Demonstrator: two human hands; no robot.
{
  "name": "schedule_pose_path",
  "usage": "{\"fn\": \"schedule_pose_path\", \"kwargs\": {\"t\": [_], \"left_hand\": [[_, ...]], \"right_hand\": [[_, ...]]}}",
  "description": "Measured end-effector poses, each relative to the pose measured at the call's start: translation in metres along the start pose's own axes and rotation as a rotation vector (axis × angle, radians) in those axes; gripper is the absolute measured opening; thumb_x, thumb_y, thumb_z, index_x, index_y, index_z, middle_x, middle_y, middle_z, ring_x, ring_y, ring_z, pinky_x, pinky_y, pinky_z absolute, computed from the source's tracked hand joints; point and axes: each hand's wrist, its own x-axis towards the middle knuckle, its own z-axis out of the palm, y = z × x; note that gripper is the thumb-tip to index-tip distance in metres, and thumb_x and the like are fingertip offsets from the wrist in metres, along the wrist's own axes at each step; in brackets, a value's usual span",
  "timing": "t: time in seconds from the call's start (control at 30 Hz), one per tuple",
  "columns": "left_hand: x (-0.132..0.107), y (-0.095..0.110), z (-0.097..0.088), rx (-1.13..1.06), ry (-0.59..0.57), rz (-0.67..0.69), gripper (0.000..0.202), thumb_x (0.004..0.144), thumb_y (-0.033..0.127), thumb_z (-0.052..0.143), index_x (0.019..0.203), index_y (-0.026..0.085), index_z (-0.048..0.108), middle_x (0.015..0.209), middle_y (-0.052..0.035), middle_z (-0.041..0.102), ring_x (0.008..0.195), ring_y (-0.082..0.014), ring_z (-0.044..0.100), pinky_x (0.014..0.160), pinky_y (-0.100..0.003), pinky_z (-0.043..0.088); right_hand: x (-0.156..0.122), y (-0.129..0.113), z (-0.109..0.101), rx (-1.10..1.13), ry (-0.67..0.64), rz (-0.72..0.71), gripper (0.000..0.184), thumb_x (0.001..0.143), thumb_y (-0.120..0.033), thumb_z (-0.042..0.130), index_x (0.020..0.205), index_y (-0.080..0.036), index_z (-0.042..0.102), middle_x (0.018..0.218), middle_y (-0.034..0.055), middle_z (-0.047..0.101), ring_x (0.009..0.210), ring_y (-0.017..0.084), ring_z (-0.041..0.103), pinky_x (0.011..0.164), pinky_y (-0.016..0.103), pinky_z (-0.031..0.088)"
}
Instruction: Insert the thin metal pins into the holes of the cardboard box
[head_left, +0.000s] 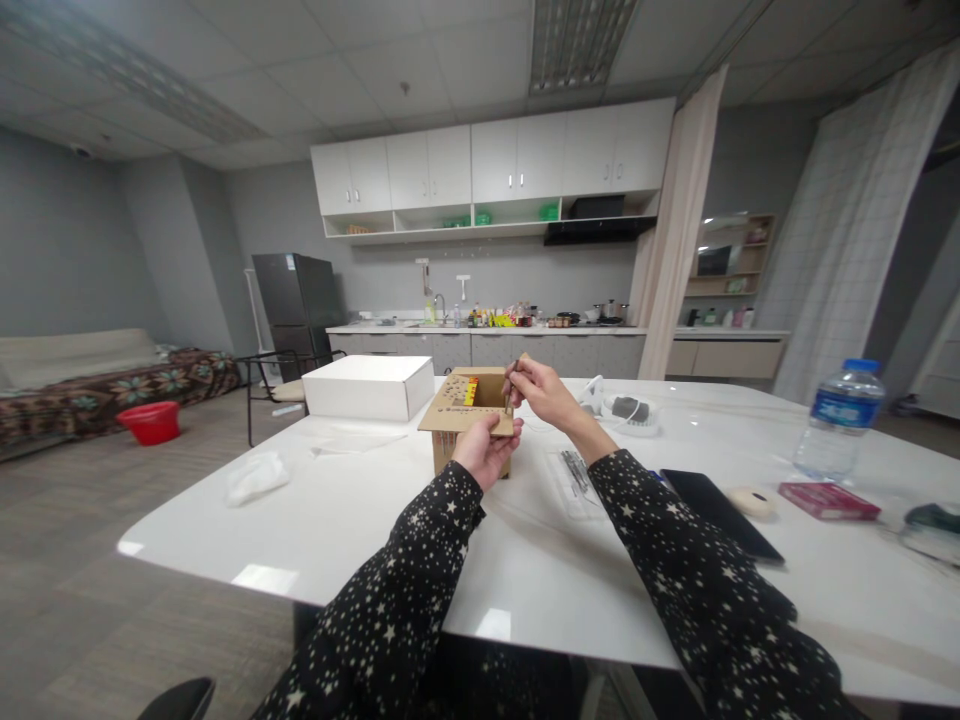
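Note:
A small brown cardboard box [444, 452] stands open on the table, its flap leaning toward me. Dark marks and a yellow-and-red strip show on the upper part of the box. My left hand [486, 452] grips the flap's right front corner, thumb on top and fingers underneath. Just above that corner, my right hand [541, 388] pinches a thin dark stick-like tool [509, 402], held roughly upright with its lower end at the flap. Its exact kind is too small to make out. A clear tray of thin dark and metallic pieces [576, 474] lies beside my right forearm.
A white box [367, 388] sits left of the cardboard box, near a crumpled white bag [256, 478]. On the right are a white cable [637, 412], a dark tablet [720, 515], a pink box [827, 500] and a large water bottle [838, 425].

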Motion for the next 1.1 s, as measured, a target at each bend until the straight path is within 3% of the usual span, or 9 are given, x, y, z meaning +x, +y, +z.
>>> {"fn": "schedule_pose_path", "kwargs": {"t": [0.2,0.3,0.4,0.77,1.1], "left_hand": [[0.002,0.001,0.003,-0.05,0.013,0.014,0.017,0.087,0.011,0.045,0.095,0.003,0.057,0.066,-0.011,0.064,0.055,-0.0127,0.062,0.055,-0.021,0.052],[0.002,0.001,0.002,-0.053,0.014,0.009,0.016,0.087,0.011,0.046,0.094,0.003,0.058,0.066,-0.0111,0.064,0.055,-0.0125,0.062,0.054,-0.021,0.052],[0.002,0.001,0.001,-0.031,0.001,0.002,0.018,0.087,0.012,0.045,0.095,0.003,0.059,0.07,-0.0126,0.066,0.055,-0.0118,0.062,0.055,-0.02,0.052],[0.002,0.0,0.001,-0.017,0.01,-0.003,0.018,0.087,0.012,0.046,0.099,0.003,0.057,0.07,-0.0122,0.066,0.055,-0.012,0.062,0.055,-0.02,0.052],[0.0,0.001,0.002,-0.041,0.003,-0.017,0.016,0.087,0.011,0.046,0.096,0.004,0.058,0.072,-0.0129,0.066,0.056,-0.0121,0.062,0.055,-0.021,0.052]], "right_hand": [[-0.002,-0.013,0.014,-0.261,0.147,0.015,0.01,0.087,-0.025,0.046,0.079,-0.02,0.05,0.066,0.0006,0.063,0.051,0.012,0.057,0.052,0.024,0.046],[-0.003,-0.012,0.01,-0.226,0.052,-0.035,0.012,0.088,-0.028,0.046,0.081,-0.02,0.051,0.069,0.0007,0.064,0.053,0.012,0.057,0.053,0.024,0.046],[-0.001,-0.003,0.003,-0.053,-0.021,-0.036,0.018,0.088,-0.035,0.046,0.083,-0.019,0.051,0.072,0.002,0.063,0.054,0.012,0.056,0.053,0.024,0.047],[-0.001,-0.002,0.006,-0.092,-0.004,-0.044,0.019,0.088,-0.035,0.045,0.085,-0.018,0.052,0.071,0.0015,0.062,0.051,0.011,0.049,0.052,0.024,0.042],[-0.006,0.001,0.004,-0.11,0.002,-0.05,0.021,0.089,-0.039,0.045,0.086,-0.019,0.052,0.074,0.0009,0.062,0.055,0.011,0.05,0.055,0.023,0.043]]}}
